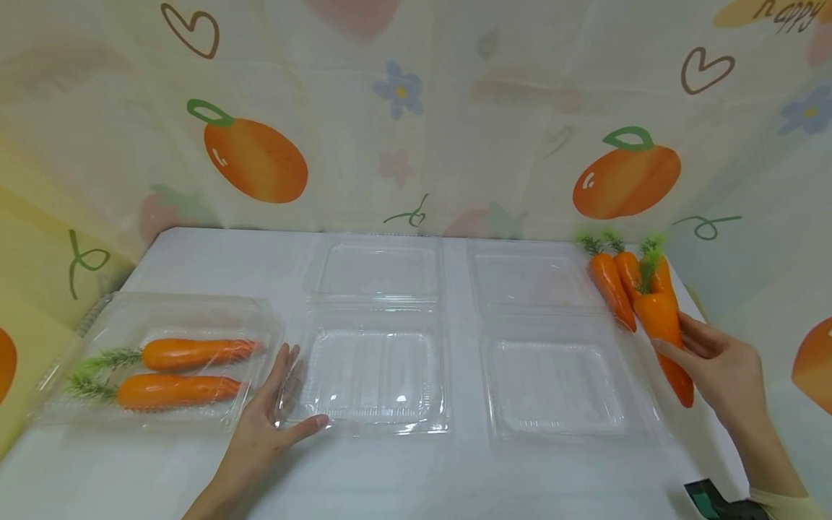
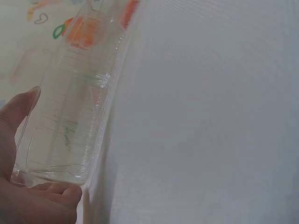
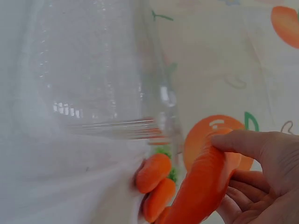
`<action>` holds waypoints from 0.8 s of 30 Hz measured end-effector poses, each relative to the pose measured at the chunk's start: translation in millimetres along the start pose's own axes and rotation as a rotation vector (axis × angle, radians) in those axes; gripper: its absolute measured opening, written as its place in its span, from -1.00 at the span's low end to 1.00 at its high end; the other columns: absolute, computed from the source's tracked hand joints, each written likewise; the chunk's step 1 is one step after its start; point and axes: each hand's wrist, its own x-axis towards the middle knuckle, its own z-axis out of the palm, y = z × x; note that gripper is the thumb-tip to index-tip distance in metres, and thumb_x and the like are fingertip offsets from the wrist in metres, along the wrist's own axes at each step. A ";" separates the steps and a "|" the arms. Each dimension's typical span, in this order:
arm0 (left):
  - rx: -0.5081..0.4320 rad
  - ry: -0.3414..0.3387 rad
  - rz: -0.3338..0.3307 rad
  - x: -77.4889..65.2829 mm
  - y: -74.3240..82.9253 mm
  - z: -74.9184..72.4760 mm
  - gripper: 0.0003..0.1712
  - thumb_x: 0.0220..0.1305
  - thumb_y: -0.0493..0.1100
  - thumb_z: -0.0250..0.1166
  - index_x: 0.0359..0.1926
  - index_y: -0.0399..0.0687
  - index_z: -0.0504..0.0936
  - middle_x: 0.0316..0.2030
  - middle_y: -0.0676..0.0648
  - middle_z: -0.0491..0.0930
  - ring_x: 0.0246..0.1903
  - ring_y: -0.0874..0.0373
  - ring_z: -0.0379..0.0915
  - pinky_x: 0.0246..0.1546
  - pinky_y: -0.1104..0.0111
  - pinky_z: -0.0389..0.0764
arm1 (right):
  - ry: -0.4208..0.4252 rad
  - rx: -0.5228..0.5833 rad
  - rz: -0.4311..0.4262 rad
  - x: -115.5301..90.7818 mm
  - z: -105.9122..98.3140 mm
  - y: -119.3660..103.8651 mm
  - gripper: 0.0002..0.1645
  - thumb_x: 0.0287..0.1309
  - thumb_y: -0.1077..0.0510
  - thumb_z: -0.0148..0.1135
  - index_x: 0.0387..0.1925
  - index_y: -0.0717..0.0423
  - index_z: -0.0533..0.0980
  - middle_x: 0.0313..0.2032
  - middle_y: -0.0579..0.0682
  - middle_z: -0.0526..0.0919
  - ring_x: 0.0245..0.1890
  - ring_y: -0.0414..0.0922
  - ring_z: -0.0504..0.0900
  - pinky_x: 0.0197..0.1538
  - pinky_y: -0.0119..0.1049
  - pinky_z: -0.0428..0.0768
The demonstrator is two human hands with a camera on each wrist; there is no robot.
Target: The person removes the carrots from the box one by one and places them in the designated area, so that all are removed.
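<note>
My right hand (image 1: 721,368) holds an orange carrot (image 1: 659,321) with a green top, thumb on one side and fingers on the other. In the right wrist view, the carrot (image 3: 203,186) is tilted in front of the other carrots (image 3: 155,172). Behind it in the head view lie three more carrots (image 1: 609,282). My left hand (image 1: 263,415) rests at the front left corner of the middle clear plastic container (image 1: 370,422), fingers along its left side and thumb by the front edge. The container's lid (image 1: 380,267) is folded back.
At the left, a shut clear container (image 1: 165,309) has two carrots (image 1: 178,390) inside, tops to the left. Another open clear container (image 1: 552,431) stands right of the middle one, near the loose carrots. A patterned cloth (image 1: 442,144) hangs behind the white table (image 1: 422,477).
</note>
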 end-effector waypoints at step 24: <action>0.132 0.002 -0.054 1.6 5.9 -1.2 0.31 0.00 -0.11 0.55 0.57 0.14 -0.19 0.53 0.01 -0.05 0.48 -0.04 -0.15 0.21 0.85 -0.06 | -0.110 -0.113 0.146 -9.3 14.3 38.7 -0.11 0.27 -0.19 0.21 0.36 0.38 0.25 0.24 0.51 0.32 0.19 0.36 0.39 -0.44 -0.75 0.42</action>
